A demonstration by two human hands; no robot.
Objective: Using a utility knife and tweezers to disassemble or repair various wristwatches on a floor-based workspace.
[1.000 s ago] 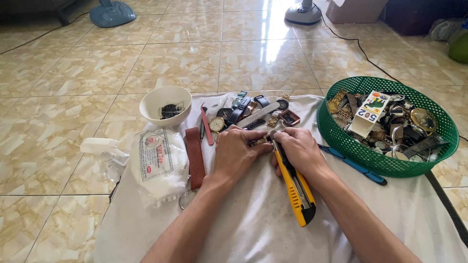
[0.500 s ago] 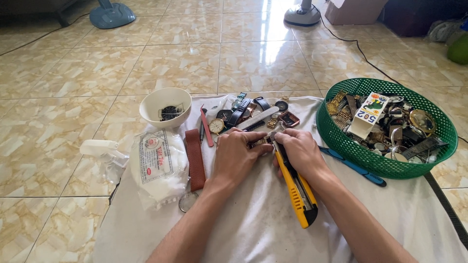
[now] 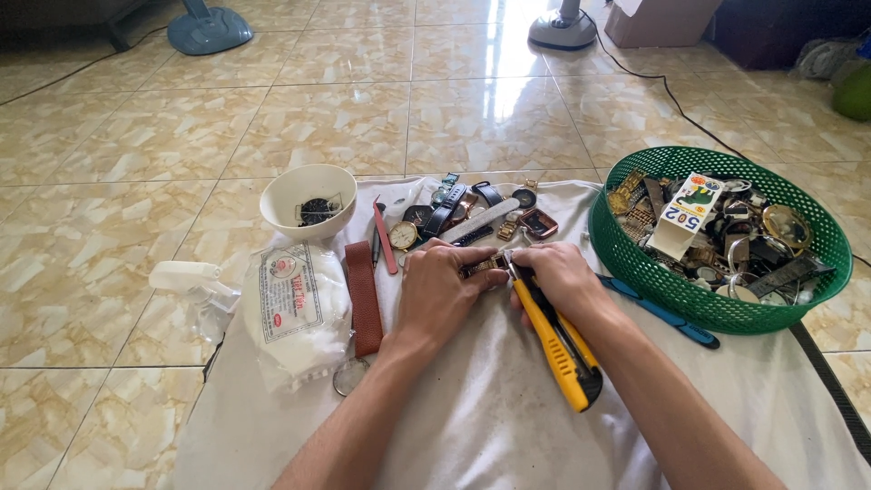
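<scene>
My left hand presses a small watch with a metal band down on the white cloth. In my right hand is a yellow and black utility knife, its blade tip touching the watch between my two hands. Just beyond my fingers lie several watches and watch parts in a loose cluster.
A green plastic basket full of watches and straps stands at the right. A white bowl holding a dark part is at the left, with a white bag, a brown strap, red tweezers, a blue tool and a spray bottle nearby.
The hands have stayed on the watch with only slight finger shifts. The view has tilted a little.
</scene>
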